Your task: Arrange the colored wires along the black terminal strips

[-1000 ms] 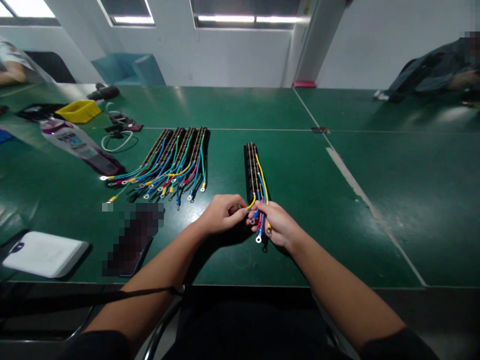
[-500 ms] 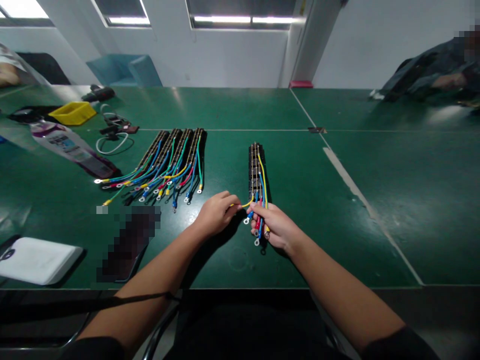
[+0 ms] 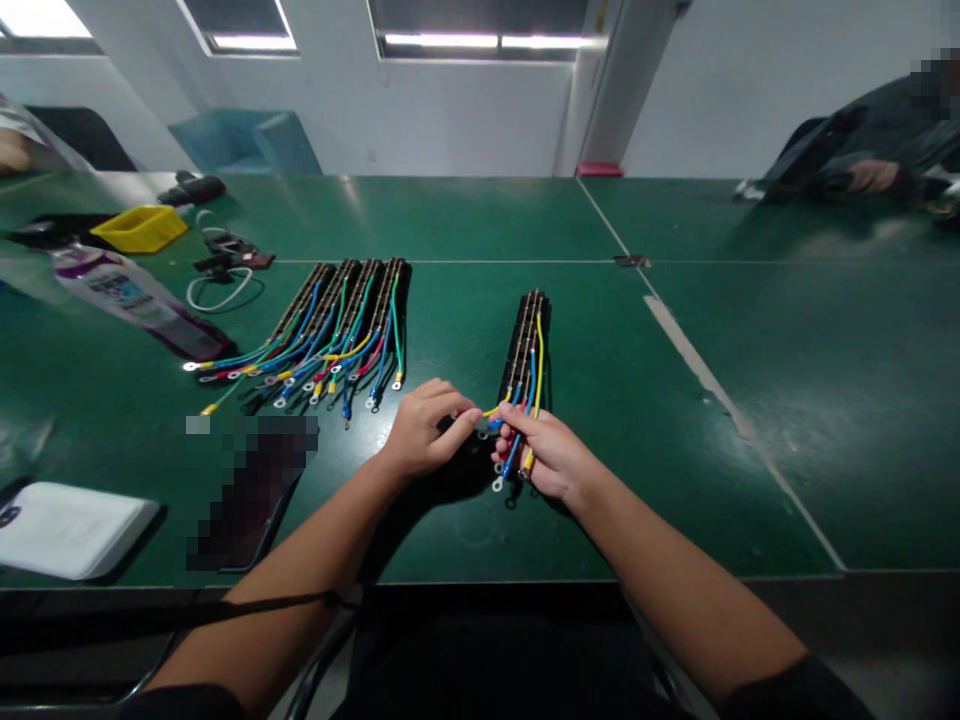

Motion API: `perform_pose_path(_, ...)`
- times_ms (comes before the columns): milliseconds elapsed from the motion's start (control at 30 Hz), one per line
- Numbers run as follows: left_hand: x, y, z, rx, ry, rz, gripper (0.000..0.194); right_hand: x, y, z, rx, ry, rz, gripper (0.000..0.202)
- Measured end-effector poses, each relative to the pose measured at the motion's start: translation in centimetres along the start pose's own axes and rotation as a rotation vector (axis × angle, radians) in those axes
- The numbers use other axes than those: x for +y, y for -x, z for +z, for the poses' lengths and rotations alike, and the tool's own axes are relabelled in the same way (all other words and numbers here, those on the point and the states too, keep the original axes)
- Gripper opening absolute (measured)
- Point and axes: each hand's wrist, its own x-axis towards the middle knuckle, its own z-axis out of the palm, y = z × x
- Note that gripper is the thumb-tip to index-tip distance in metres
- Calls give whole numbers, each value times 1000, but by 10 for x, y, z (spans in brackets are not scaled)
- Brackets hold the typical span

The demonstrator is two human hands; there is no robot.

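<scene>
A black terminal strip (image 3: 526, 340) lies on the green table in front of me, its top leaning slightly right. Yellow, blue and red wires with ring terminals run from it toward me. My right hand (image 3: 551, 452) is closed around this bundle of wires at the strip's near end, and a blue wire's ring terminal (image 3: 498, 484) pokes out below the fingers. My left hand (image 3: 429, 428) pinches a short yellow wire (image 3: 491, 411) that bends out to the left; its end is hidden by the fingers. Further left, several similar wired strips (image 3: 341, 310) lie side by side.
At the left are a bottle (image 3: 139, 300), a yellow bin (image 3: 141, 230), a white cable (image 3: 221, 290), a pixelated dark phone-like slab (image 3: 255, 500) and a white box-like device (image 3: 75, 528). A person (image 3: 874, 170) sits at the far right; another person's arm (image 3: 15, 150) shows far left.
The terminal strip has tilted, its far end swinging right. The wire ends in my right hand have shifted a little left, and the left hand stays at the yellow wire.
</scene>
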Motion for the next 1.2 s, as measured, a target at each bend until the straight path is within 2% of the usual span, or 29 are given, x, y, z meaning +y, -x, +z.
perform_pose_path(133, 1, 2, 1, -136, 30, 123, 29, 3, -2, 1, 1, 39, -70, 19)
perform_pose_path(267, -1, 3, 6, -182, 20, 85, 30, 5, -1, 3, 21, 107, -103, 25)
perform_pose_path(433, 2, 4, 9, -162, 5, -23, 23, 4, 1, 5, 35, 151, -110, 20)
perform_pose_path(633, 8, 2, 10, -197, -49, -70, 29, 4, 2, 6, 24, 97, -101, 25)
perform_pose_path(767, 7, 1, 9, -204, -6, -92, 28, 5, 1, 6, 31, 69, -106, 24)
perform_pose_path(867, 6, 0, 8, -215, 33, -57, 24, 6, 0, 5, 39, 74, -128, 25)
perform_pose_path(1067, 5, 1, 10, -139, -4, 40, 21, 9, -1, 5, 41, 139, -152, 28)
perform_pose_path(1200, 7, 1, 11, -168, -11, 10, 24, 8, -2, 4, 29, 180, -143, 29)
